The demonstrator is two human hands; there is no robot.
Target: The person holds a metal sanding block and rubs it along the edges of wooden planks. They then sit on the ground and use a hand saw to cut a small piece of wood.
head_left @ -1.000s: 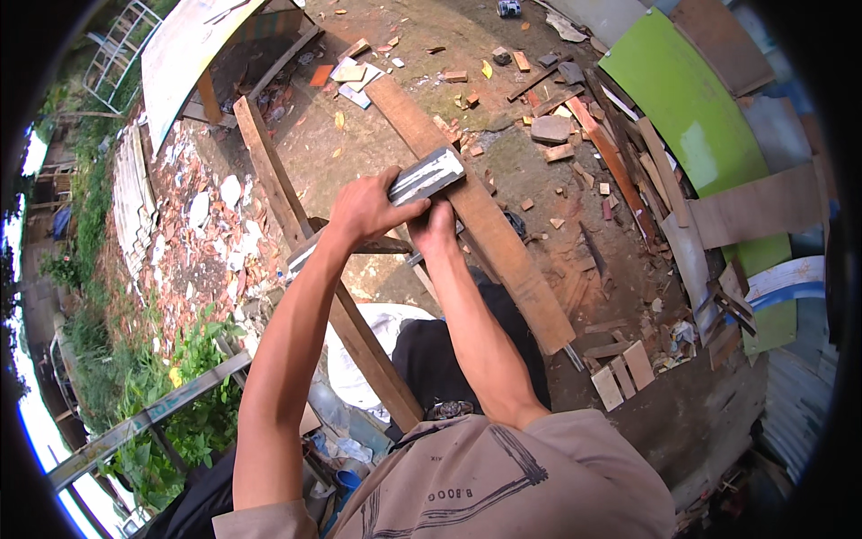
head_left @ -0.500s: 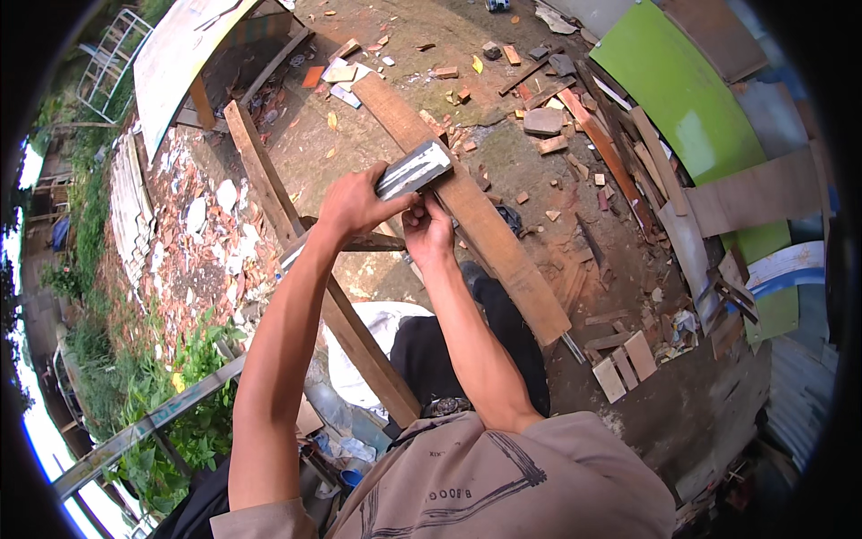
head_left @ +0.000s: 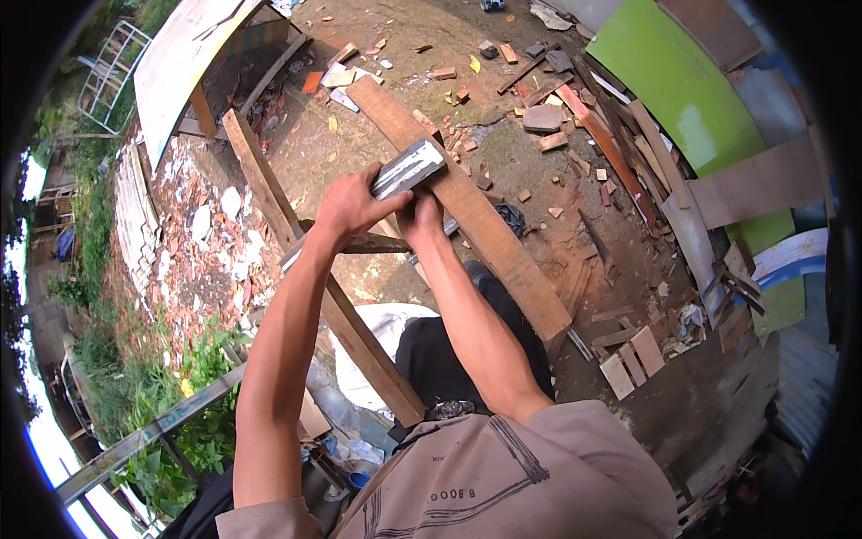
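My left hand (head_left: pixel 348 208) is closed around a dark grey block (head_left: pixel 409 169) streaked with white on its upper face. That block lies across or just over a long brown wooden plank (head_left: pixel 503 241), close to the plank's far half. Just below the block is my right hand (head_left: pixel 420 221), with its fingers curled beside the plank's left edge. The block and the hand itself hide the fingertips, so what they grip cannot be made out. To the left, a narrower wooden beam (head_left: pixel 359 337) slants from far left toward my waist, joined by a short crosspiece (head_left: pixel 373 243).
Wood offcuts and brick pieces (head_left: pixel 542 119) are strewn over the dirt ground. Green panels (head_left: pixel 664 85) and boards lean at the right. A pale sheet (head_left: pixel 175 67) stands far left, with rubble (head_left: pixel 211 260) below it. Plants and a metal rail (head_left: pixel 153 431) line the near left.
The block and my left hand have shifted slightly left. My right hand's fingers have moved further up beneath the block and are more hidden. The plank has hardly moved.
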